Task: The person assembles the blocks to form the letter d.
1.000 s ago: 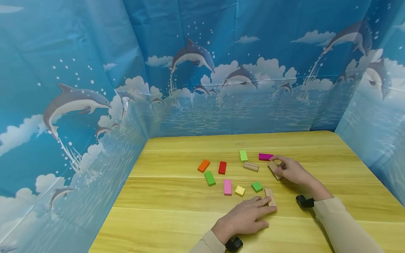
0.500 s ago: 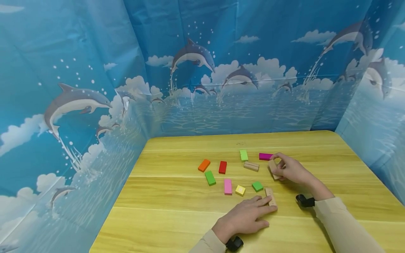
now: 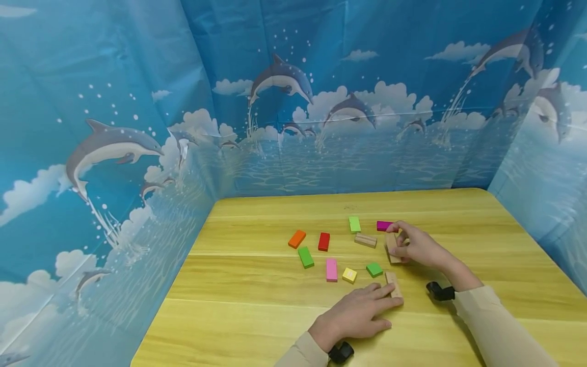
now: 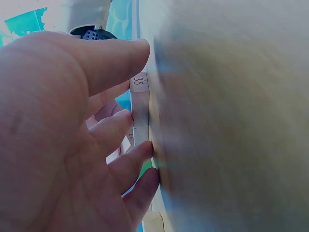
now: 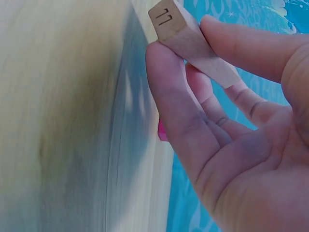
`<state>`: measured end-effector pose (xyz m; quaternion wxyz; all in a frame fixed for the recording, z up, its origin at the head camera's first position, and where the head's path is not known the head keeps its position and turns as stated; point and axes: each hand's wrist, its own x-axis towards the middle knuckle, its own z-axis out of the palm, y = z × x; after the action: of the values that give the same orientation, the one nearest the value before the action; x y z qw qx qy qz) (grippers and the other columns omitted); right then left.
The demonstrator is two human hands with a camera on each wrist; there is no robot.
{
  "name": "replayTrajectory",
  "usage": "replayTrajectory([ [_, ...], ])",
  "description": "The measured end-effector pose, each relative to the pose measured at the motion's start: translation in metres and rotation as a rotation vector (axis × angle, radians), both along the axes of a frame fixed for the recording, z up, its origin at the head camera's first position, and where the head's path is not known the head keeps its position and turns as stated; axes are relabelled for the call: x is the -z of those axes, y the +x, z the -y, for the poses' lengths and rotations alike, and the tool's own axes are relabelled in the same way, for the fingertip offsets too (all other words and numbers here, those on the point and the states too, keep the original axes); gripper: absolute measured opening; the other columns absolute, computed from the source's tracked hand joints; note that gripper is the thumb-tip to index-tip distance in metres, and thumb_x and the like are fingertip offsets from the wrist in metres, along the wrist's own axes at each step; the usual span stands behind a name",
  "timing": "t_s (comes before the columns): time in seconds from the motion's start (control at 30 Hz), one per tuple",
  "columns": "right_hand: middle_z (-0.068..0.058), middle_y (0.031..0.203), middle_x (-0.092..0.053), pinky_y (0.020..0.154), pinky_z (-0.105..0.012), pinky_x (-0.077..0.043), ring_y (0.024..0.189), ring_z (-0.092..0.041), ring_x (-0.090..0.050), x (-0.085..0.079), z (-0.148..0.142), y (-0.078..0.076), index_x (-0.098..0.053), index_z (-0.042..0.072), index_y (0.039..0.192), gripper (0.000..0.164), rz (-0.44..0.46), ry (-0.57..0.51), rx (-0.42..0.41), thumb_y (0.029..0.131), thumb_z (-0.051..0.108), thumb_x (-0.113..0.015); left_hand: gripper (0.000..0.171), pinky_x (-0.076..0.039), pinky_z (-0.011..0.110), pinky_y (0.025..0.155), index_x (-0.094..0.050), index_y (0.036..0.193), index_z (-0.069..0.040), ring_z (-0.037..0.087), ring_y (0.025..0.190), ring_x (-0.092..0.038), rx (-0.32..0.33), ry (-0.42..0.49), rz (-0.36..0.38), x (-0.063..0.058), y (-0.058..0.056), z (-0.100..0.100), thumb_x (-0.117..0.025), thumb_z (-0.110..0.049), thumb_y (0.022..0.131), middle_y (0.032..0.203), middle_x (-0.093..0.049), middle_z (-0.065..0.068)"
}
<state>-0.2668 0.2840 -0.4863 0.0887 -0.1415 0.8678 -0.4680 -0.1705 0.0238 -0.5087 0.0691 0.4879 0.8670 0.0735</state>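
- Head view: the right hand [image 3: 418, 248] pinches a plain wooden block [image 3: 391, 250] between thumb and fingertips; the block stands out from the fingers on the side facing the left hand's side of the table [image 3: 247, 311].
- Head view: the magenta block [image 3: 382, 226] lies just past the right fingertips, partly covered by them; the grooved wooden block [image 3: 365, 240] and the lime block [image 3: 354, 225] lie farther left of those fingers.
- Head view: the left hand [image 3: 356, 313] rests with its fingers spread and relaxed, touching a pale wooden block [image 3: 392, 279] that lies beneath and beyond the fingertips.
- Head view: the small green block [image 3: 374, 269] and the yellow block [image 3: 349, 276] lie near the left fingers, on their far side; the pink block [image 3: 331, 270], long green block [image 3: 305, 257], red block [image 3: 323, 242] and orange block [image 3: 297, 239] lie farther off.
- Left wrist view: the pale wooden block, its end marked 35, lies along the fingertips; the thumb is straight and apart from the other fingers.
- Right wrist view: the plain wooden block is tilted, its marked end projecting past the tips of thumb and index finger, which grasp it; the magenta block shows partly behind the index finger.
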Motion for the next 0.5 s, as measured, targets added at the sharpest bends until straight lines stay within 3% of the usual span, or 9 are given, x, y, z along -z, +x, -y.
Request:
replayTrajectory([
  [0.17, -0.019, 0.091, -0.052, 0.058, -0.039, -0.054, 0.065, -0.03, -0.056, 0.0021, 0.0035, -0.0008, -0.047, 0.004, 0.139, 0.05, 0.001, -0.008, -0.031, 0.094, 0.002, -0.069, 0.058, -0.027, 0.025, 0.115, -0.029, 0.158, -0.04, 0.009, 0.148, -0.021, 0.0, 0.0, -0.009, 0.0007, -0.001, -0.0006, -0.048, -0.048, 0.104, 0.166, -0.012, -0.011],
  [0.5, -0.022, 0.091, -0.052, 0.064, -0.042, -0.058, 0.07, -0.032, -0.059, 0.0086, 0.0089, -0.0011, -0.047, 0.002, 0.133, 0.044, 0.037, -0.058, -0.081, 0.094, 0.001, -0.069, 0.059, -0.026, 0.026, 0.115, -0.028, 0.159, -0.039, 0.01, 0.149, -0.02, -0.002, -0.006, -0.008, 0.0009, 0.0001, -0.0007, -0.048, -0.048, 0.104, 0.166, -0.013, -0.01],
])
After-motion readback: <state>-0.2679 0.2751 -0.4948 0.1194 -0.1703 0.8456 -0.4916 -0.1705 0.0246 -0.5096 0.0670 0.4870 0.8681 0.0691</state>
